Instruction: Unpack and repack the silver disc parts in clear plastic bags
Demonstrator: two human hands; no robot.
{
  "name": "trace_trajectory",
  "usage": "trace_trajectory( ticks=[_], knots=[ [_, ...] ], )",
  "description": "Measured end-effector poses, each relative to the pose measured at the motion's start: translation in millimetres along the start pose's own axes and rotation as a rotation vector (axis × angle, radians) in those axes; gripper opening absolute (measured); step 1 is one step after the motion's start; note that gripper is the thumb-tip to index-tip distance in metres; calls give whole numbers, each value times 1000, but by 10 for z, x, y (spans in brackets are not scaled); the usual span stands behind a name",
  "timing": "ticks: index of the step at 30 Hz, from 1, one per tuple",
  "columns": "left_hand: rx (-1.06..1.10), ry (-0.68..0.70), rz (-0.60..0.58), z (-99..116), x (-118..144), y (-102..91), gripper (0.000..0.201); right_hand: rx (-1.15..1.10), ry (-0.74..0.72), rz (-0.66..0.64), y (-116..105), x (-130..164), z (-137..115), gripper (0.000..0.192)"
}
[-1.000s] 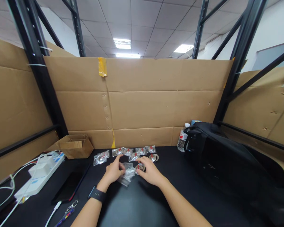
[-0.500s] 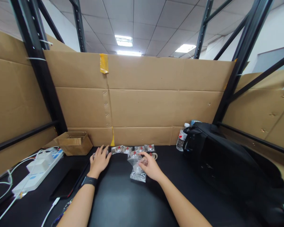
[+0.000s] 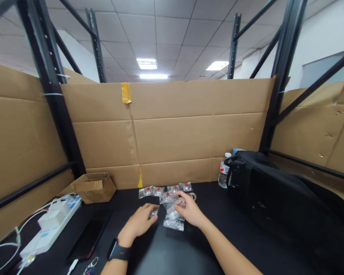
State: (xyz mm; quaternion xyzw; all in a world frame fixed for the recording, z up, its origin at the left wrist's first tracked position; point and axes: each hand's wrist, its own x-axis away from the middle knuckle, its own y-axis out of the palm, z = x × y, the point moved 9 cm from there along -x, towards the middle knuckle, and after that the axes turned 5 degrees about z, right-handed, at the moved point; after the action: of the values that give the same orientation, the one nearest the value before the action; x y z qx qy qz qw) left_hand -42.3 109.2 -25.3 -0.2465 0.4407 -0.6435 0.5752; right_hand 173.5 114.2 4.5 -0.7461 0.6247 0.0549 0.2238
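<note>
My right hand (image 3: 189, 211) pinches the top of a clear plastic bag (image 3: 173, 215) that hangs down onto the black table (image 3: 172, 252). My left hand (image 3: 140, 223), with a black watch on the wrist, holds a small bagged metal disc (image 3: 154, 212) just left of that bag. Behind both hands lies a row of small clear bags with silver discs and red parts (image 3: 160, 191), against the cardboard wall. One loose metal ring (image 3: 192, 196) lies at the row's right end.
A black backpack (image 3: 275, 202) fills the right side, with a water bottle (image 3: 223, 175) beside it. A small cardboard box (image 3: 93, 187), a white power strip with cables (image 3: 48, 227), a dark phone (image 3: 87, 238) and keys (image 3: 90, 265) lie at the left. Cardboard walls (image 3: 189, 130) enclose the table.
My left hand reached left to a bagged disc near the box, then came back to the middle holding it. My right hand lifted the clear bag upright.
</note>
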Motion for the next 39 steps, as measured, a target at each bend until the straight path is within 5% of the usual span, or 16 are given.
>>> trace_trajectory(
  ticks=[3,9,14,19,24,28,34,39],
  knots=[
    [228,174,-29,409,9,45,48,-71,19,2,26,-5,45,49],
    [687,155,58,637,-34,-7,56,-237,104,-8,121,12,135,62],
    [773,116,87,540,-101,35,57,-374,150,-12,166,28,129,64],
    [888,-36,121,391,-155,123,52,-318,145,133,47,-2,142,52],
    [968,-59,-4,479,-138,355,60,-315,137,254,-41,-23,167,52],
    [1016,-119,62,468,-146,375,61,-177,59,311,-145,-47,123,45],
    [1164,-205,37,431,-190,416,65,-172,78,222,-110,-75,226,40],
    [1021,-41,54,498,-182,379,57,-170,104,118,65,-32,267,51]
  ],
)
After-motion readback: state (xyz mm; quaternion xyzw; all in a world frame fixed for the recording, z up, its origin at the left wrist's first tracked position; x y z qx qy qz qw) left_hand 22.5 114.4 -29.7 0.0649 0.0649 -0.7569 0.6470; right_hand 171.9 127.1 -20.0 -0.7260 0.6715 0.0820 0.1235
